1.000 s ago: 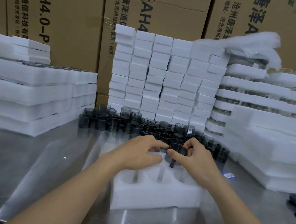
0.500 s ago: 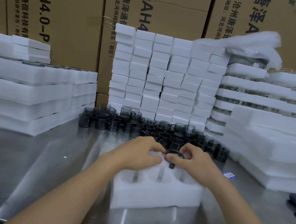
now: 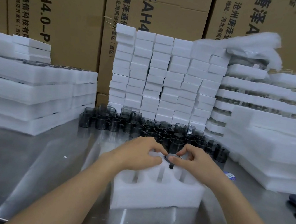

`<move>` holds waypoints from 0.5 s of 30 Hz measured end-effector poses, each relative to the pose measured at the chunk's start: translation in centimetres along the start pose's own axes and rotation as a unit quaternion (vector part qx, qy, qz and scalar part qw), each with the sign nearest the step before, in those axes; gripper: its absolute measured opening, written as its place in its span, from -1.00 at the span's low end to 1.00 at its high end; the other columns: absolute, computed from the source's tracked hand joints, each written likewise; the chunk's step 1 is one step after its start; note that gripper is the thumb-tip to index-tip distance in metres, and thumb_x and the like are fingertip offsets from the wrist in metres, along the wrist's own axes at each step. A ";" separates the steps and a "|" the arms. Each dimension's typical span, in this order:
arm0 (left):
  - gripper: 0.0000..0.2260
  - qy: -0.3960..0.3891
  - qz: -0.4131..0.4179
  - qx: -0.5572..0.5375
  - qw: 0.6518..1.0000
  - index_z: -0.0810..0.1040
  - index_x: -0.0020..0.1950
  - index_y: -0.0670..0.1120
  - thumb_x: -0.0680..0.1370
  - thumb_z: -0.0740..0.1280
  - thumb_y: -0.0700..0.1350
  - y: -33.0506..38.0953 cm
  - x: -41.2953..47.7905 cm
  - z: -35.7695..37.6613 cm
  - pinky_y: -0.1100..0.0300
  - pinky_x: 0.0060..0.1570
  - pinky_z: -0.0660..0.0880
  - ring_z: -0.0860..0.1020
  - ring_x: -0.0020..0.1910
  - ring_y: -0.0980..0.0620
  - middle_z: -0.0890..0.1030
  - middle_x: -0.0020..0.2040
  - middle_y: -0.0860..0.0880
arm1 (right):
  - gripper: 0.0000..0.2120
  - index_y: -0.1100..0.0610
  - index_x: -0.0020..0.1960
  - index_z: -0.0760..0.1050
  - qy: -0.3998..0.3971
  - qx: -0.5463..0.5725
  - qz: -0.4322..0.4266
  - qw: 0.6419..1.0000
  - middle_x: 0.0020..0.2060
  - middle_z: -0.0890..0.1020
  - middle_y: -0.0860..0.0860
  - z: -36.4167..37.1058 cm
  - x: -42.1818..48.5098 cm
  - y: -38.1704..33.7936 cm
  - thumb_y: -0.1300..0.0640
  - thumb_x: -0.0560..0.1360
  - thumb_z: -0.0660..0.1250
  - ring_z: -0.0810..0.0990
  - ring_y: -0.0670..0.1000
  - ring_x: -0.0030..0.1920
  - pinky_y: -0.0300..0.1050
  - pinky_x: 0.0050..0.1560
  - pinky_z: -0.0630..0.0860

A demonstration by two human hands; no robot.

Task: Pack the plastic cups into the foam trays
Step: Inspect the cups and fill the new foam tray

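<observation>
Noted filled foam trays stacked far left on the steel table, with loose smoky cups crowded behind the work spot. Pinched with the left hand the rim of one plastic cup, sunk nearly flush in a back-row well of the white foam tray, handle slotted toward the person. Gripped the same rim opposite with the right hand. Found more foam stacks at right.

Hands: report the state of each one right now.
Left hand: fingers curled on the rim of the dark cup, holding it.
Right hand: pinching the same cup's rim, at a far pocket of the foam tray.
</observation>
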State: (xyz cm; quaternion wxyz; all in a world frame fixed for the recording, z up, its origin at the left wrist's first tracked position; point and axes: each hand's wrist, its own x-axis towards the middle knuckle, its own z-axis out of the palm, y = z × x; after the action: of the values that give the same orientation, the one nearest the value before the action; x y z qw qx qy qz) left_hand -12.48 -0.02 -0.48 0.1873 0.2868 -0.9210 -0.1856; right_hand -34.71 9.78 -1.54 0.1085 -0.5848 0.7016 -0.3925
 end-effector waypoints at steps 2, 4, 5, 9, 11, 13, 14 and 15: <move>-0.63 -0.001 0.000 -0.003 1.000 0.59 0.31 0.39 0.53 0.26 0.19 -0.1 0.1 0.1 -0.09 0.38 0.46 0.47 0.33 0.11 0.53 0.28 0.21 | -0.54 0.00 -0.08 0.58 -0.003 0.006 -0.002 1.000 -0.48 0.43 -0.25 0.0 0.0 0.2 -0.35 0.37 0.59 0.38 -0.20 -0.42 -0.15 -0.27 0.27; -0.62 0.000 0.002 -0.007 1.000 0.60 0.31 0.39 0.51 0.26 0.20 -0.3 0.2 0.1 -0.09 0.38 0.46 0.48 0.33 0.12 0.53 0.27 0.21 | -0.54 -0.01 -0.08 0.57 -0.003 0.006 -0.003 1.000 -0.48 0.43 -0.24 0.1 0.1 0.2 -0.36 0.37 0.58 0.37 -0.20 -0.43 -0.13 -0.26 0.28; -0.61 -0.001 0.004 -0.009 1.000 0.60 0.31 0.40 0.50 0.25 0.21 -0.4 0.2 0.1 -0.08 0.38 0.46 0.48 0.33 0.13 0.53 0.27 0.22 | -0.55 -0.03 -0.07 0.57 -0.004 0.004 -0.001 1.000 -0.48 0.44 -0.24 0.1 0.1 0.3 -0.37 0.37 0.57 0.37 -0.20 -0.42 -0.12 -0.26 0.28; -0.62 -0.009 0.007 -0.002 1.000 0.55 0.28 0.46 0.48 0.23 0.25 -0.7 0.4 0.2 -0.05 0.37 0.46 0.47 0.33 0.16 0.53 0.27 0.24 | -0.56 -0.09 0.01 0.56 -0.017 0.001 0.011 1.000 -0.36 0.45 -0.19 0.2 0.1 0.5 -0.40 0.40 0.52 0.41 -0.18 -0.33 -0.13 -0.21 0.31; -0.66 -0.006 0.014 -0.014 1.000 0.56 0.27 0.45 0.50 0.28 0.24 -1.0 0.5 0.0 0.02 0.33 0.48 0.50 0.29 0.22 0.56 0.25 0.26 | -0.57 -0.13 0.07 0.55 -0.032 0.005 0.022 0.999 -0.32 0.47 -0.20 0.0 0.0 0.5 -0.40 0.42 0.50 0.46 -0.26 -0.34 -0.20 -0.21 0.31; -0.72 0.004 0.009 -0.041 0.999 0.63 0.23 0.36 0.53 0.37 0.21 -1.7 0.6 -0.4 0.11 0.22 0.54 0.56 0.14 0.30 0.63 0.15 0.26 | -0.60 -0.17 0.12 0.56 -0.049 0.013 0.028 0.998 -0.26 0.51 -0.22 0.0 -0.1 0.4 -0.39 0.45 0.48 0.49 -0.32 -0.28 -0.24 -0.19 0.33; -0.76 0.004 0.000 -0.048 0.999 0.67 0.20 0.32 0.54 0.40 0.19 -2.1 0.6 -0.8 0.13 0.15 0.57 0.60 0.08 0.29 0.66 0.09 0.24 | -0.62 -0.19 0.14 0.56 -0.056 0.019 0.032 0.998 -0.20 0.53 -0.22 -0.1 -0.1 0.4 -0.38 0.46 0.47 0.51 -0.30 -0.21 -0.25 -0.16 0.34; -0.80 0.002 -0.012 -0.050 0.999 0.69 0.16 0.30 0.54 0.41 0.17 -2.6 0.5 -1.1 0.13 0.09 0.59 0.62 0.04 0.24 0.68 0.04 0.23 | -0.63 -0.22 0.16 0.56 -0.064 0.026 0.037 0.997 -0.11 0.56 -0.24 -0.1 -0.1 0.4 -0.38 0.47 0.45 0.52 -0.28 -0.10 -0.26 -0.11 0.36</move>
State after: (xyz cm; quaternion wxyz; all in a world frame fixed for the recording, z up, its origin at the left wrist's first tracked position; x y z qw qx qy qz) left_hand -11.17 -2.54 -0.53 0.2013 0.2884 -0.9066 -0.2331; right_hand -35.09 9.98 -1.79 0.1832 -0.5792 0.7041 -0.3677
